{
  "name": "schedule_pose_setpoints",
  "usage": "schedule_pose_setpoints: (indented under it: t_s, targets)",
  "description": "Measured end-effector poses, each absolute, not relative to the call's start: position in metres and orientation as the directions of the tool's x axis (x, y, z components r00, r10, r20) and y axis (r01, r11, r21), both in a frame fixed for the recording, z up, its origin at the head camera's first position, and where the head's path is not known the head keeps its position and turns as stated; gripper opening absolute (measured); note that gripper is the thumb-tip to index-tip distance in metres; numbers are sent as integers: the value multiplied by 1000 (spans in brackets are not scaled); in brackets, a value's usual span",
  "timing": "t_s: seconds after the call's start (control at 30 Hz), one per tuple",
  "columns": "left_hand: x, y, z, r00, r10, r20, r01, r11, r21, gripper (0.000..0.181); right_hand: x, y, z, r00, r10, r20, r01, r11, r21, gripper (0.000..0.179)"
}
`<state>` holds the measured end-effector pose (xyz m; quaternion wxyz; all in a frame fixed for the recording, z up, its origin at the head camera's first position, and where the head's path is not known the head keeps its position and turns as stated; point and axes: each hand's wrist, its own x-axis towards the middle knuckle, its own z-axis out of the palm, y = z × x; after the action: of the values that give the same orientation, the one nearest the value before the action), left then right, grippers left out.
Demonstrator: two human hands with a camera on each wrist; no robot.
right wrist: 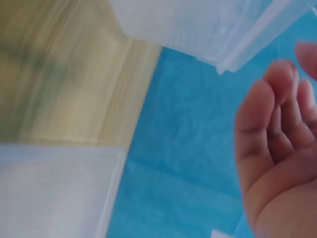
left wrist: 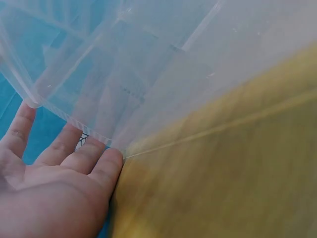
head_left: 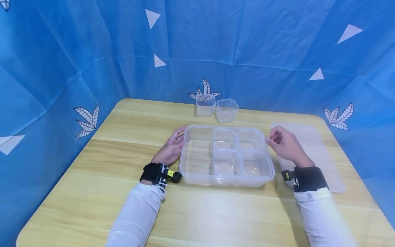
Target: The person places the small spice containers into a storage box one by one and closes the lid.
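A large clear plastic food container (head_left: 197,180) stands in the middle of the table, with several small square plastic cups (head_left: 227,158) set in its right part. Its left part holds no cup. My left hand (head_left: 171,148) rests at the container's left side, its fingers (left wrist: 59,148) extended and their tips against the clear wall in the left wrist view. Beside the right rim is my right hand (head_left: 285,144), raised above a flat translucent lid (head_left: 318,154). Its fingers (right wrist: 255,124) are loosely bent, hold nothing and appear apart from the container in the right wrist view.
Two more small clear cups, a left one (head_left: 205,109) and a right one (head_left: 226,111), stand near the back edge of the wood-grain table (head_left: 123,192). A blue patterned cloth (head_left: 197,41) hangs around the table's back and sides.
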<state>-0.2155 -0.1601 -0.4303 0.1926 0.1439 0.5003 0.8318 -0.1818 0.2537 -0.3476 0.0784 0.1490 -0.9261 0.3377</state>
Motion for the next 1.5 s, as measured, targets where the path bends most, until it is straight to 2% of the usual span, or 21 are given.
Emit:
schedule_pose_setpoints:
  t_s: [0.13,0.23,0.73,1.27,1.5]
  targets:
    - [-217,-155,-429,-891,451,54,-156,-417,896,59,-198,254,-337,-901,-241,362,-407,758,-510,15]
    - [-219,-153,-429,-901,430,49,-147,-412,899,60,-211,252,-329,-888,-253,385,-423,777,-466,14]
    - [-212,-159,-433,-920,392,1,-157,-371,915,62,-269,226,-319,-906,-364,216,-423,807,-412,16]
    - [-214,-157,-435,-914,405,7,-143,-338,930,65,-320,208,-334,-865,-477,153,-500,797,-340,10]
    - [-215,-155,-435,-923,385,-13,-147,-320,936,63,-338,201,-337,-877,-467,116,-479,824,-304,15]
